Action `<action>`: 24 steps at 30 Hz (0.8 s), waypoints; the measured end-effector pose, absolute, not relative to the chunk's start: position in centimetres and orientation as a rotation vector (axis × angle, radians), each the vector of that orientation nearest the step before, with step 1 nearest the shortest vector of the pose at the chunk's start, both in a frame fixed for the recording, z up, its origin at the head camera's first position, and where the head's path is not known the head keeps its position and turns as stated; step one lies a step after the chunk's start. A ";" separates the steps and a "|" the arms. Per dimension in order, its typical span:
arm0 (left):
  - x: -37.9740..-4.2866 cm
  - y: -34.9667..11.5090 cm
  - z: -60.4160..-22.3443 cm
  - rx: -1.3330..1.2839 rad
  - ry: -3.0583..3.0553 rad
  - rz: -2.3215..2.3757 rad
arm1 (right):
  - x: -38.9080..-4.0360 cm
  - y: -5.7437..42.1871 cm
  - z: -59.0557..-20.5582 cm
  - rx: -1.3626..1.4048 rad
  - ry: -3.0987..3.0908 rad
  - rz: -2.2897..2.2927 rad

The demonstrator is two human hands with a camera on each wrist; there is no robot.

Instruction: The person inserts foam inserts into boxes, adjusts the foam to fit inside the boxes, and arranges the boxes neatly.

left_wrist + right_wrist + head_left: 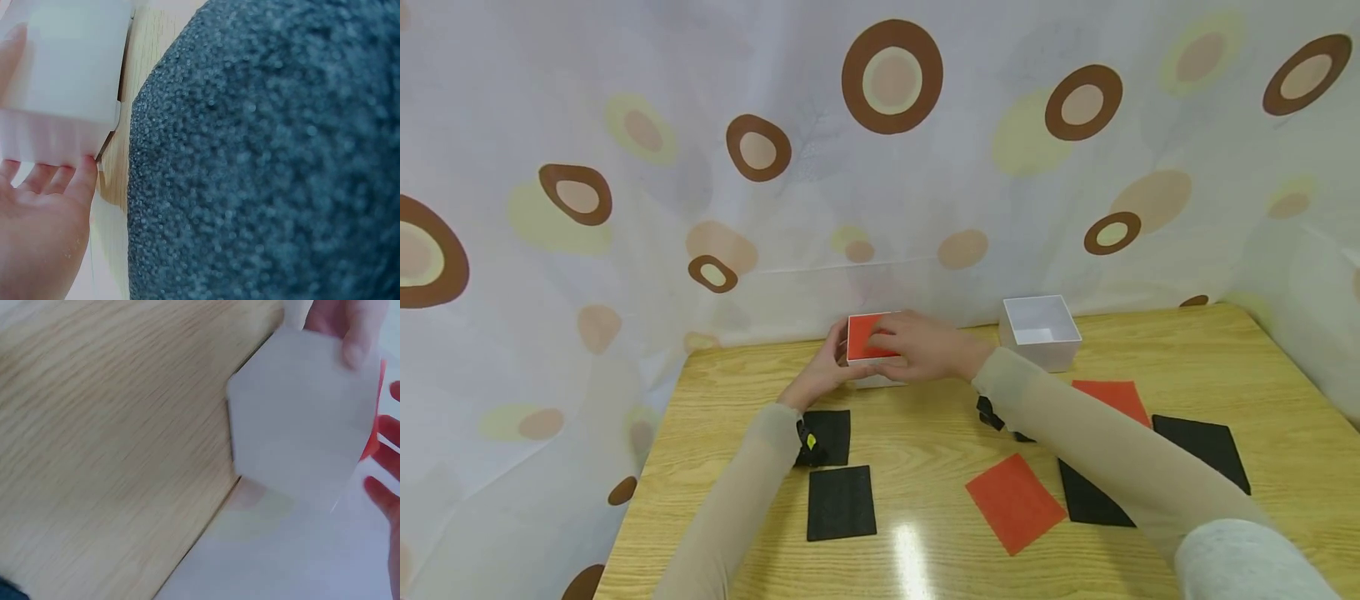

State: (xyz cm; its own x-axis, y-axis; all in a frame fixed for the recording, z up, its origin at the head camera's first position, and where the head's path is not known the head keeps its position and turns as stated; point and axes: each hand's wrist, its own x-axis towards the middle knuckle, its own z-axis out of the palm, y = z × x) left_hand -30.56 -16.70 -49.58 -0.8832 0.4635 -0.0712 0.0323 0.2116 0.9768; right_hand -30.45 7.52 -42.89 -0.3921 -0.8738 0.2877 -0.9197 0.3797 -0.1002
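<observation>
Left hand (822,371): grip clamped on white box (69,69) near counter (925,433) back edge, thumb along front. Right hand (931,343) reaches over, grip fingers apart, at red square (862,332) filling box's mouth. Second box (1047,355), open-topped, stands right.

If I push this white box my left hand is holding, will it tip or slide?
The white box looks squat and flat-sided, so it would probably slide rather than tip or roll. It looks straight-edged and undented, so it is likely fairly stiff. It also looks smooth, so it may feel a bit slippery.
</observation>
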 end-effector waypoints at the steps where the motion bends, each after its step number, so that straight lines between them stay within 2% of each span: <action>1: -30.6 -16.7 -49.6 0.471 2.141 1.712 | -30.3 7.2 -42.8 1.635 -2.438 0.357; 15: -31.0 -16.8 -49.9 0.479 2.184 1.679 | -30.2 6.6 -43.3 1.527 -2.722 0.209; 24: -30.7 -16.7 -49.8 0.501 2.145 1.718 | -30.2 6.0 -43.1 1.310 -2.806 0.089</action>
State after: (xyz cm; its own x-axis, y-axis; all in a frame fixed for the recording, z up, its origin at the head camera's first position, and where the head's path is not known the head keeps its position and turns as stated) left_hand -30.73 -16.70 -49.83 -0.8776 0.4770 -0.0483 0.0571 0.2040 0.9773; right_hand -30.23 6.02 -43.09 -0.6417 -0.7643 0.0637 -0.7668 0.6410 -0.0335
